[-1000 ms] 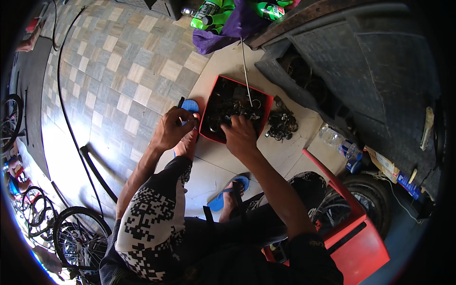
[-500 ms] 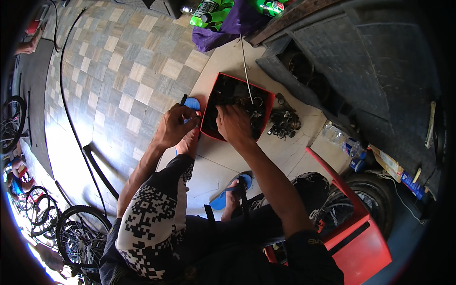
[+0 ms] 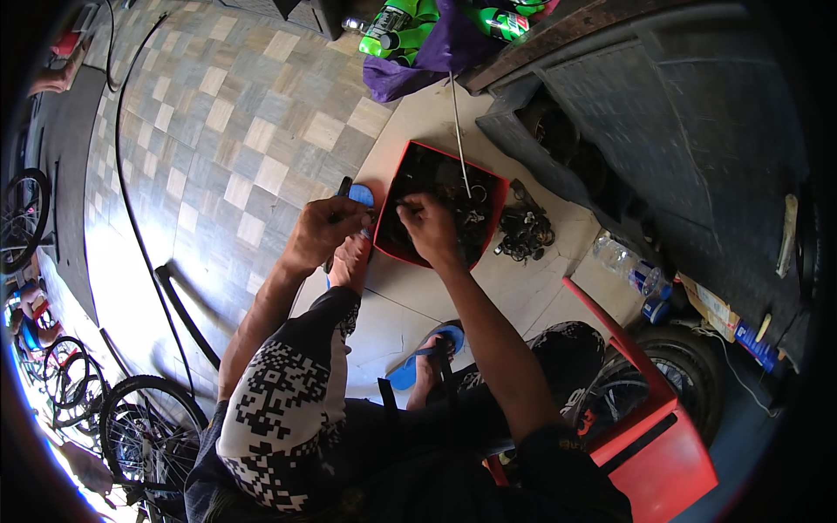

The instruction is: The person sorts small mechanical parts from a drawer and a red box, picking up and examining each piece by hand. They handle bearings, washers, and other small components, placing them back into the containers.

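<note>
My left hand (image 3: 321, 231) is closed beside the near left side of a red box (image 3: 500, 213). A dark, narrow piece (image 3: 345, 186) sticks up past its knuckles, and something small and dark shows at the fingertips; I cannot make out the kind of either. Over the box, my right hand (image 3: 432, 230) has its thumb and fingers pinched together around a tiny dark bit, too small to name. Dark, jumbled metal parts (image 3: 445, 187) lie inside the box. A thin pale rod (image 3: 460, 135) leans out over its far edge.
Loose metal parts (image 3: 526, 231) are heaped right of the box. Clear plastic bottles (image 3: 621, 255) lie by a dark cabinet (image 3: 663, 131). A purple bag (image 3: 397, 78) with green bottles is at the far side. A red chair (image 3: 667, 453) and bicycle wheels (image 3: 153, 431) stand nearby.
My right hand has lifted from among the parts in the box, and its fingers have come together in a pinch. The left hand stays beside the box, its fingers turned slightly.
</note>
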`<act>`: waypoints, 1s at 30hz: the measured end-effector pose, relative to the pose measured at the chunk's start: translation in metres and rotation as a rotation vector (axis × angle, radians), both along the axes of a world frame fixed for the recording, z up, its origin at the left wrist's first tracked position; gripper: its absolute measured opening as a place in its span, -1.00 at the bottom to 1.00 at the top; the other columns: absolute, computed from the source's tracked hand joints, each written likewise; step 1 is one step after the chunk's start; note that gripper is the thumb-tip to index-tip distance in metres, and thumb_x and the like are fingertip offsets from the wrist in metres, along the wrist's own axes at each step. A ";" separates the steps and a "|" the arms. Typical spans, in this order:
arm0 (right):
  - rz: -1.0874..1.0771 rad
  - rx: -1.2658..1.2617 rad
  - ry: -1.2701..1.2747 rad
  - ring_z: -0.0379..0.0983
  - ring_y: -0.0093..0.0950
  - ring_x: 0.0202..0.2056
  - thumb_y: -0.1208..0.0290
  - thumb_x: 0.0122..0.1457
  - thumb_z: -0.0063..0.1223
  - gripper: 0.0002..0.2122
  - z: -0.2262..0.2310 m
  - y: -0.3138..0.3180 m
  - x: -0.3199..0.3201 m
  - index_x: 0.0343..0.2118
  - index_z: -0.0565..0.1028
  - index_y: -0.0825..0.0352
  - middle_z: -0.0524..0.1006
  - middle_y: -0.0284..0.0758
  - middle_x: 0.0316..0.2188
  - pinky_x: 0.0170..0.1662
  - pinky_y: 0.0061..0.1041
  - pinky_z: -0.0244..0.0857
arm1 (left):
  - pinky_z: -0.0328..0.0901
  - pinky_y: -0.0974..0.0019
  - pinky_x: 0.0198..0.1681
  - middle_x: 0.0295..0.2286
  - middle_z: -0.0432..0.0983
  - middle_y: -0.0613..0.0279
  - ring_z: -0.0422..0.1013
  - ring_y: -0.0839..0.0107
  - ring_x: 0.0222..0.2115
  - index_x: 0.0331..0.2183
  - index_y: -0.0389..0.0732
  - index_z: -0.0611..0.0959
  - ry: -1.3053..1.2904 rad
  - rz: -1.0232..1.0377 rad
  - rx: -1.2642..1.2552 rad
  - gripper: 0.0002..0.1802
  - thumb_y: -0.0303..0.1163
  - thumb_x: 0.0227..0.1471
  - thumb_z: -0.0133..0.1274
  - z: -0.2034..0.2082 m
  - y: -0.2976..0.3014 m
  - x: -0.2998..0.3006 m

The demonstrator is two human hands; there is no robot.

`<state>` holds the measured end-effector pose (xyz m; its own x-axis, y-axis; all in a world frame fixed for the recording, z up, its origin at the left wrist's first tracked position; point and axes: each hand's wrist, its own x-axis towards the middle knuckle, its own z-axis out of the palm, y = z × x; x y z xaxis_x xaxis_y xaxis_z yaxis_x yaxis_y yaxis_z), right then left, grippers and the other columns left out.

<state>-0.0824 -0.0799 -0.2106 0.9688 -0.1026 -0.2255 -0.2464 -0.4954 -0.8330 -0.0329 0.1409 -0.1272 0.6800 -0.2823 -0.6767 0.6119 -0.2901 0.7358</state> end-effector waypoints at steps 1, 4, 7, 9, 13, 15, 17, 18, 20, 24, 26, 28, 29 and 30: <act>-0.101 0.331 0.179 0.58 -0.49 -0.35 0.41 0.21 0.23 -0.81 0.013 -0.003 -0.004 -0.14 0.56 0.28 0.61 -0.33 -0.28 -0.36 -0.50 0.40 | 0.37 0.43 -0.31 -0.39 0.65 0.27 0.47 0.57 -0.40 -0.22 -0.32 0.73 0.045 0.048 -0.077 -0.73 -0.33 0.11 0.28 0.004 0.001 0.000; -0.253 0.780 0.367 0.51 -0.64 -0.38 0.45 0.31 0.15 -0.86 0.057 -0.007 -0.012 -0.12 0.55 0.34 0.60 -0.38 -0.29 -0.39 -0.68 0.29 | 0.37 0.49 -0.31 -0.38 0.63 0.31 0.47 0.59 -0.40 -0.20 -0.34 0.71 0.179 0.173 -0.249 -0.73 -0.34 0.12 0.29 0.011 0.002 0.002; -0.273 0.938 0.363 0.52 -0.61 -0.38 0.43 0.30 0.17 -0.83 0.090 -0.005 -0.010 -0.10 0.55 0.34 0.62 -0.34 -0.27 -0.39 -0.66 0.31 | 0.31 0.50 -0.35 -0.40 0.60 0.31 0.40 0.59 -0.45 -0.16 -0.36 0.67 0.212 0.258 -0.377 -0.67 -0.32 0.13 0.29 0.012 0.000 0.003; -0.296 1.001 0.400 0.53 -0.60 -0.39 0.40 0.31 0.17 -0.82 0.103 -0.006 -0.007 -0.09 0.55 0.34 0.63 -0.32 -0.27 -0.40 -0.65 0.32 | 0.17 0.49 -0.47 -0.46 0.54 0.30 0.25 0.60 -0.56 -0.11 -0.41 0.63 0.201 0.284 -0.430 -0.62 -0.30 0.16 0.25 0.011 -0.002 0.003; -0.318 1.147 0.388 0.54 -0.57 -0.43 0.34 0.31 0.16 -0.81 0.113 -0.009 -0.006 -0.11 0.56 0.32 0.64 -0.28 -0.29 -0.42 -0.63 0.34 | 0.13 0.49 -0.48 -0.47 0.51 0.34 0.22 0.62 -0.56 -0.16 -0.37 0.65 0.231 0.292 -0.507 -0.65 -0.28 0.15 0.27 0.010 -0.002 0.003; -0.307 1.237 0.354 0.56 -0.53 -0.43 0.35 0.32 0.15 -0.81 0.114 -0.011 -0.008 -0.12 0.55 0.34 0.64 -0.27 -0.31 -0.41 -0.61 0.35 | 0.13 0.53 -0.50 -0.47 0.51 0.41 0.23 0.66 -0.55 -0.20 -0.31 0.68 0.241 0.307 -0.560 -0.72 -0.31 0.12 0.30 0.011 -0.002 0.003; -0.296 1.298 0.329 0.56 -0.52 -0.44 0.35 0.32 0.15 -0.81 0.115 -0.012 -0.009 -0.13 0.54 0.35 0.64 -0.26 -0.32 -0.40 -0.60 0.36 | 0.14 0.53 -0.49 -0.46 0.52 0.40 0.24 0.65 -0.55 -0.21 -0.31 0.67 0.245 0.304 -0.553 -0.71 -0.31 0.12 0.30 0.013 -0.002 0.002; -0.290 1.315 0.320 0.55 -0.52 -0.44 0.34 0.32 0.16 -0.81 0.115 -0.012 -0.009 -0.15 0.54 0.34 0.64 -0.26 -0.33 -0.41 -0.59 0.35 | 0.15 0.54 -0.49 -0.46 0.52 0.40 0.25 0.65 -0.55 -0.21 -0.31 0.67 0.237 0.302 -0.569 -0.71 -0.31 0.12 0.30 0.013 -0.002 0.002; -0.277 1.333 0.309 0.54 -0.52 -0.44 0.31 0.32 0.16 -0.81 0.118 -0.012 -0.010 -0.17 0.53 0.34 0.63 -0.26 -0.34 -0.41 -0.59 0.35 | 0.15 0.54 -0.48 -0.45 0.52 0.40 0.25 0.65 -0.55 -0.21 -0.31 0.67 0.258 0.295 -0.553 -0.71 -0.31 0.12 0.31 0.014 -0.002 0.003; -0.235 1.361 0.288 0.53 -0.52 -0.45 0.28 0.31 0.16 -0.78 0.125 -0.013 -0.012 -0.18 0.52 0.35 0.60 -0.27 -0.40 -0.41 -0.57 0.35 | 0.08 0.49 -0.48 -0.53 0.43 0.41 0.18 0.61 -0.56 -0.19 -0.37 0.66 0.219 0.270 -0.515 -0.62 -0.21 0.14 0.26 0.015 -0.004 0.003; -0.209 1.384 0.274 0.52 -0.50 -0.46 0.25 0.30 0.18 -0.76 0.128 -0.014 -0.012 -0.18 0.52 0.34 0.59 -0.26 -0.38 -0.42 -0.55 0.35 | 0.07 0.49 -0.48 -0.53 0.43 0.42 0.18 0.62 -0.57 -0.19 -0.37 0.67 0.208 0.265 -0.510 -0.61 -0.21 0.14 0.27 0.016 -0.005 0.003; -0.185 1.404 0.261 0.50 -0.46 -0.48 0.20 0.28 0.20 -0.72 0.129 -0.014 -0.012 -0.17 0.51 0.33 0.59 -0.24 -0.33 -0.45 -0.53 0.34 | 0.07 0.49 -0.48 -0.53 0.44 0.42 0.18 0.62 -0.57 -0.20 -0.37 0.67 0.205 0.268 -0.511 -0.62 -0.21 0.14 0.27 0.016 -0.006 0.002; -0.185 1.431 0.261 0.51 -0.47 -0.47 0.21 0.28 0.20 -0.72 0.130 -0.014 -0.012 -0.15 0.51 0.34 0.59 -0.24 -0.35 -0.43 -0.53 0.34 | 0.07 0.49 -0.48 -0.53 0.44 0.42 0.18 0.62 -0.57 -0.20 -0.37 0.67 0.208 0.275 -0.514 -0.62 -0.21 0.14 0.27 0.016 -0.006 0.002; -0.185 1.459 0.262 0.52 -0.48 -0.46 0.22 0.28 0.19 -0.71 0.131 -0.014 -0.012 -0.13 0.50 0.36 0.59 -0.25 -0.37 -0.42 -0.52 0.35 | 0.07 0.49 -0.48 -0.52 0.44 0.42 0.18 0.62 -0.57 -0.20 -0.37 0.67 0.211 0.282 -0.517 -0.62 -0.21 0.14 0.26 0.015 -0.006 0.001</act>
<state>-0.0944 -0.0942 -0.0800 0.8844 0.2470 -0.3961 -0.4282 0.7670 -0.4779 -0.0316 0.1347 -0.1122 0.6429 -0.4384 -0.6281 0.7602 0.2648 0.5932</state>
